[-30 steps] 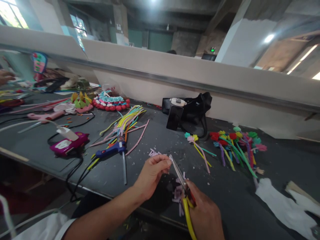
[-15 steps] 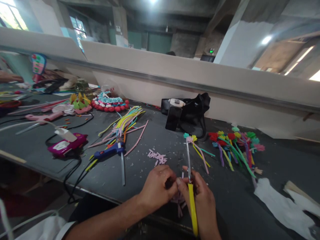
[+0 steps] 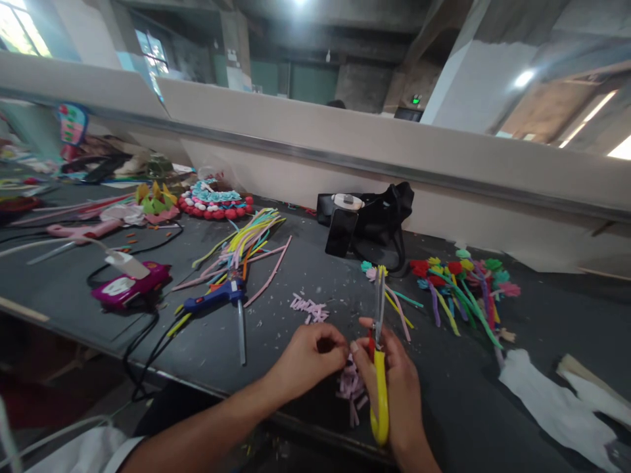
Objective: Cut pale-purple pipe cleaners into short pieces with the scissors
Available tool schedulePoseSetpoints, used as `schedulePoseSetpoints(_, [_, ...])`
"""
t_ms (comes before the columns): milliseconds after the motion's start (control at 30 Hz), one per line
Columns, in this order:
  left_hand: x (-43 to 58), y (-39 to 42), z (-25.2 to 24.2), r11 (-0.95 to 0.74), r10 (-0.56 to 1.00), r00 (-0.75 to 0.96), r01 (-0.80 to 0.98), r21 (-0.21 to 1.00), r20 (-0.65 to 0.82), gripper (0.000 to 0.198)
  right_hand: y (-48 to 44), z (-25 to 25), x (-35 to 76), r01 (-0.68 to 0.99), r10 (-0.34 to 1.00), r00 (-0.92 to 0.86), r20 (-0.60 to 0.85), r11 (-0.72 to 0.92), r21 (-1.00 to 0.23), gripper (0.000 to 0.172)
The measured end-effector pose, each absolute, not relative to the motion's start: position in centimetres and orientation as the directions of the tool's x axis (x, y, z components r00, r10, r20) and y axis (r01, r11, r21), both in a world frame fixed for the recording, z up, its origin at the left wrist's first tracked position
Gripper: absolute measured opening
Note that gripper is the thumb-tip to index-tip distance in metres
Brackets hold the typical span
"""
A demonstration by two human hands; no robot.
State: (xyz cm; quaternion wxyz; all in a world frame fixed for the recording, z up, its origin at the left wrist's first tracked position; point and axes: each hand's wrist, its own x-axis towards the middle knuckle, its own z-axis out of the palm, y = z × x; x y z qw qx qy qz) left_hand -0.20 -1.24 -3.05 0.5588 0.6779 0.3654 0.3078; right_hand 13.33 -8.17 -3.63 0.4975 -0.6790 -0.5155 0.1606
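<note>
Your right hand (image 3: pixel 403 387) grips yellow-handled scissors (image 3: pixel 380 397), pointing away, your left hand (image 3: pixel 310 358) pinched closed — whether on something, I cannot tell — lilac pieces (image 3: pixel 351 387) lie between both hands, another pile (image 3: pixel 309 309) beyond the left.

Left forearm (image 3: pixel 207 419): slants in from the lower left, up and rightward.
Left wrist (image 3: pixel 273 387): roughly in line with the forearm.
Left hand (image 3: pixel 308 355): fingers curled, thumb and forefinger brought together in a pinch, a round gap behind their tips.
Right wrist (image 3: pixel 415 449): low, rising from the bottom edge.
Right hand (image 3: pixel 401 384): curled in a grip, thumb (image 3: pixel 363 364) angled up and leftward.
Spacing: left fingertips just beside the right thumb; contact unclear.
</note>
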Motion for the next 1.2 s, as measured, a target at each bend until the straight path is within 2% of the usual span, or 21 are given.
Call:
schedulePoseSetpoints(67, [-0.2,-0.9,-3.0,0.115,0.800,0.587,0.057,0.992,-0.127,0.014,-8.2,-3.5,13.4,0.538,0.868,0.407,0.286,0.025,-0.842,0.037])
schedulePoseSetpoints(167, [-0.4,-0.6,-3.0,0.254,0.771,0.601,0.015,0.967,-0.212,0.018,-8.2,-3.3,13.4,0.538,0.869,0.396,0.295,0.041,-0.842,0.037])
schedulePoseSetpoints(433, [-0.7,-0.3,-2.3,0.305,0.736,0.617,0.065,0.950,-0.278,0.017,-8.1,-3.2,13.2,0.610,0.856,0.369,0.361,0.070,-0.789,0.034])
schedulePoseSetpoints(567, [-0.6,-0.5,-2.4,0.367,0.711,0.634,0.035,0.930,-0.304,0.010,-8.2,-2.9,13.1,0.629,0.843,0.363,0.396,0.092,-0.772,0.032])
schedulePoseSetpoints(667, [-0.4,-0.6,-2.6,0.403,0.735,0.619,-0.070,0.913,-0.277,0.006,-8.3,-2.6,13.0,0.648,0.831,0.374,0.413,0.085,-0.757,0.032])
schedulePoseSetpoints(767, [-0.4,-0.6,-2.7,0.445,0.793,0.563,-0.276,0.852,-0.232,0.005,-8.7,-2.9,12.9,0.691,0.856,0.348,0.383,0.042,-0.721,0.031])
schedulePoseSetpoints(867, [-0.5,-0.3,-2.6,0.452,0.838,0.509,-0.442,0.775,-0.198,0.007,-9.2,-3.9,12.7,0.754,0.893,0.302,0.335,-0.009,-0.657,0.032])
schedulePoseSetpoints(933, [-0.6,-0.1,-2.5,0.445,0.854,0.489,-0.506,0.739,-0.179,0.008,-9.6,-4.8,12.7,0.814,0.885,0.301,0.354,-0.045,-0.579,0.036])
schedulePoseSetpoints(1067, [-0.6,-0.1,-2.4,0.424,0.876,0.457,-0.571,0.703,-0.157,0.010,-10.2,-6.1,12.8,0.919,0.883,0.203,0.424,-0.023,-0.393,0.036])
schedulePoseSetpoints(1200, [-0.6,-0.2,-2.3,0.400,0.886,0.445,-0.595,0.697,-0.129,0.009,-10.5,-6.4,13.1,0.950,0.889,0.171,0.425,-0.034,-0.311,0.035])
